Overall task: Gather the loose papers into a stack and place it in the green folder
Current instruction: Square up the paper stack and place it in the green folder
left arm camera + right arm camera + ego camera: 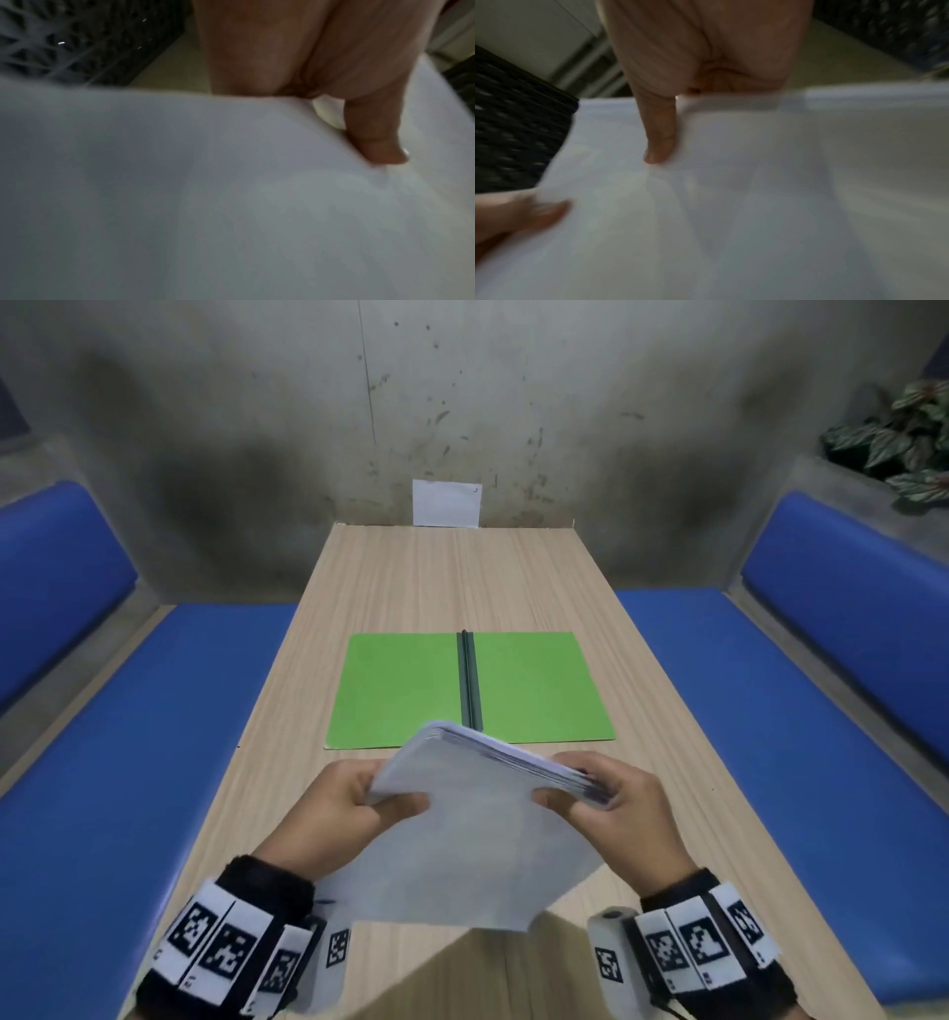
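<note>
A stack of white papers [472, 824] is held above the near part of the wooden table [411, 577], tilted with its far edge raised. My left hand [354, 806] grips its left side, thumb on top. My right hand [603, 796] grips its right side, thumb on top. The green folder [405, 690] lies open and flat just beyond the stack, with a dark spine clip down its middle. In the left wrist view the paper stack [205, 203] fills the frame under my thumb. The right wrist view shows the paper stack [757, 203] pinched the same way.
Blue padded benches [128, 762] run along both sides of the table. A white sheet [447, 503] leans on the grey wall at the table's far end. A leafy plant [904, 439] sits on the ledge at the upper right.
</note>
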Demonstrator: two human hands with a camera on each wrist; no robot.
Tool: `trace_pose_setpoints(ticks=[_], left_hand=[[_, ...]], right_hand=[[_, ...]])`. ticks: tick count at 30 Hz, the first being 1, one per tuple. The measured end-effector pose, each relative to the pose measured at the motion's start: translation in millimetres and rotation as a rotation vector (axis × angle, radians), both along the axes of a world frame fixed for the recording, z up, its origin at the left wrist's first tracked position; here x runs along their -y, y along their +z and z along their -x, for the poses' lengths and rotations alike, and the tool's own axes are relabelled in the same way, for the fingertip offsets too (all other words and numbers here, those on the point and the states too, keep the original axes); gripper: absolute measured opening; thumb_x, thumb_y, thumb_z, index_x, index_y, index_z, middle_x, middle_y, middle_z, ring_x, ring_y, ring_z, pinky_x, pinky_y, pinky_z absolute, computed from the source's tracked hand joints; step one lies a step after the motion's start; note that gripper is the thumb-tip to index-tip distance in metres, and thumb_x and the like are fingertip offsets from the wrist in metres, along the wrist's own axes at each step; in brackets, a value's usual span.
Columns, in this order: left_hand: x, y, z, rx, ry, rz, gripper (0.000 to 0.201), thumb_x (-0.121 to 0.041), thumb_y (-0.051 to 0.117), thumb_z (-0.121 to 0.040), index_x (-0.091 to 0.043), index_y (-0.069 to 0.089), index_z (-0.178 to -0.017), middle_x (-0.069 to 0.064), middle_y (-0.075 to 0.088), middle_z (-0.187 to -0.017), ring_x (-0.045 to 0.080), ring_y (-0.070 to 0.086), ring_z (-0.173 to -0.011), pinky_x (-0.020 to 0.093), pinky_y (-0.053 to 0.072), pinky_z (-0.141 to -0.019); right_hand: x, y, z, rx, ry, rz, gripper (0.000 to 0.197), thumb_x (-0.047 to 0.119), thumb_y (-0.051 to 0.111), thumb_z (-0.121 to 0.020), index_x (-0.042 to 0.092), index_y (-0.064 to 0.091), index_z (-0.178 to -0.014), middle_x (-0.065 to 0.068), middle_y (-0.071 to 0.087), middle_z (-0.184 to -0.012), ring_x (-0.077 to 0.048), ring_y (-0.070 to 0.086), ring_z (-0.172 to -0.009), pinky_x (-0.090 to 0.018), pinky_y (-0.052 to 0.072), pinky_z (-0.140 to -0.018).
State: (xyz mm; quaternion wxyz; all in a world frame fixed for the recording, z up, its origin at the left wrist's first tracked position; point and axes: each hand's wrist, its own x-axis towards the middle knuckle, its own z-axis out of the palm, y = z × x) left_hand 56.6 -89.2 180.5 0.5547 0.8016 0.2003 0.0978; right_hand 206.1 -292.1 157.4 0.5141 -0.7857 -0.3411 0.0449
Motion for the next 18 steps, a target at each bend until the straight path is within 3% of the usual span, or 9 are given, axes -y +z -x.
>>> trace_pose_setpoints(ticks=[2,4,6,8,10,12,14,15,18], left_hand=[[-8,-11,7,0.014,0.102,0.183,0.011,-0.024,0.076,-0.073,-0.015,0.076,-0.078,0.003,0.077,-0.079,0.017,0.069,-0.070,0.026,0.055,-0.061],[-18,-21,17,0.046,0.117,0.303,0.050,-0.051,0.083,-0.050,-0.015,0.076,-0.083,0.004,0.078,-0.084,0.020,0.073,-0.075,0.021,0.055,-0.059],[-22,-25,24,0.059,0.100,0.359,0.075,-0.062,0.084,-0.029,-0.016,0.076,-0.088,0.004,0.077,-0.089,0.020,0.073,-0.081,0.020,0.056,-0.062],[-21,-32,26,0.075,0.091,0.394,0.079,-0.062,0.084,-0.027,-0.017,0.076,-0.091,0.006,0.077,-0.093,0.022,0.073,-0.086,0.022,0.058,-0.066],[-16,-40,23,0.077,0.126,0.386,0.078,-0.059,0.085,-0.032,-0.012,0.074,-0.093,0.008,0.077,-0.093,0.025,0.072,-0.087,0.023,0.058,-0.067],[-9,-48,17,0.116,0.219,0.389,0.047,-0.041,0.082,-0.059,-0.009,0.072,-0.092,0.003,0.077,-0.086,0.027,0.072,-0.085,0.021,0.057,-0.063],[5,-53,11,0.181,0.360,0.356,0.006,-0.014,0.069,-0.080,-0.011,0.071,-0.084,-0.008,0.075,-0.070,0.019,0.069,-0.075,0.014,0.054,-0.057],[12,-55,9,0.213,0.413,0.306,0.009,-0.009,0.065,-0.083,-0.016,0.070,-0.081,-0.016,0.073,-0.063,0.009,0.067,-0.069,0.010,0.051,-0.056],[35,-64,7,0.247,0.482,0.271,0.013,-0.016,0.065,-0.083,-0.029,0.064,-0.083,-0.027,0.070,-0.065,-0.011,0.063,-0.064,0.011,0.049,-0.060]], right_hand=[[17,-14,-15,-0.015,-0.174,0.125,0.086,0.072,0.070,-0.039,0.036,0.057,-0.117,0.019,0.058,-0.115,-0.005,0.053,-0.108,-0.024,0.044,-0.095],[33,-27,-25,-0.222,-0.250,0.159,0.129,0.076,0.072,-0.024,0.031,0.033,-0.139,0.014,0.039,-0.135,-0.008,0.038,-0.126,-0.030,0.031,-0.106],[41,-39,-26,-0.523,-0.178,0.001,0.141,0.063,0.083,-0.023,0.029,0.020,-0.145,0.007,0.031,-0.148,-0.013,0.030,-0.137,-0.033,0.027,-0.109],[40,-51,-25,-0.763,-0.041,-0.140,0.128,0.048,0.091,-0.031,0.019,0.032,-0.141,-0.005,0.044,-0.145,-0.022,0.043,-0.132,-0.036,0.038,-0.105],[36,-54,-20,-0.890,0.037,-0.176,0.104,0.043,0.093,-0.028,0.010,0.057,-0.119,-0.010,0.068,-0.117,-0.028,0.063,-0.111,-0.035,0.053,-0.087],[31,-49,-13,-0.878,-0.007,-0.226,0.078,0.036,0.094,-0.031,0.008,0.070,-0.099,-0.010,0.075,-0.099,-0.031,0.068,-0.099,-0.036,0.055,-0.079],[24,-38,-5,-0.782,-0.065,-0.316,0.036,0.021,0.086,-0.055,0.010,0.073,-0.087,-0.004,0.077,-0.087,-0.025,0.072,-0.088,-0.029,0.057,-0.070],[20,-32,1,-0.740,-0.079,-0.362,0.015,0.011,0.079,-0.066,0.013,0.074,-0.080,0.001,0.077,-0.079,-0.020,0.072,-0.079,-0.025,0.058,-0.065],[9,-28,19,-0.605,-0.135,-0.410,0.025,-0.002,0.069,-0.076,0.022,0.075,-0.071,0.011,0.073,-0.065,-0.002,0.066,-0.062,-0.018,0.054,-0.057]])
